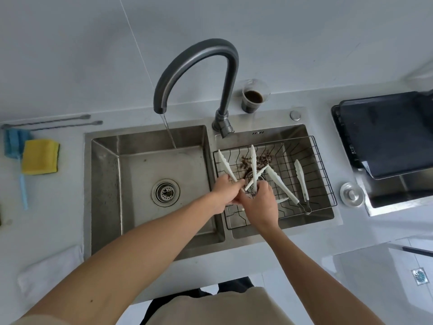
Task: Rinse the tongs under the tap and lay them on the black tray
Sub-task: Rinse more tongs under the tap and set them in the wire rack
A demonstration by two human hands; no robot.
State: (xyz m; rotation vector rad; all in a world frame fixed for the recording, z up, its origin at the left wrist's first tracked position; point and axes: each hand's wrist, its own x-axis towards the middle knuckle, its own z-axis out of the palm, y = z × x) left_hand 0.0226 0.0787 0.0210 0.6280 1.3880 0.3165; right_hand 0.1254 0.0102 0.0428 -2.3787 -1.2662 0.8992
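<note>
Head view, looking down on a double stainless-steel sink (105,174) set in a pale grey counter.

Dark grey gooseneck tap (199,66) arches left; a thin stream of water (169,132) falls from its spout into the left basin, landing near the back wall, well apart from both hands. Round drain strainer (166,192) sits in the floor of that basin.

Right basin holds a black wire rack (311,184). Several white plastic tongs with serrated tips lie on it. One white pair (301,179) lies alone toward the rack's right side, metal ring end nearest the viewer. Brown scraps (260,161) are scattered under the rack near the back.

Both hands meet over the left front part of the rack. Left hand (222,195) has fingers curled around a pair of white tongs (226,165) whose arm points up and back to the left. Right hand (260,205) grips a cluster of white tongs (254,170) that fan outward from the fist. Exactly which arms belong to which pair cannot be told.

Black rectangular tray (384,134) rests on the counter to the right, well apart from the hands.

Clear plastic cup of dark liquid (254,97) stands behind the tap base. Yellow sponge (40,157) and blue brush (16,146) lie on the left counter.
</note>
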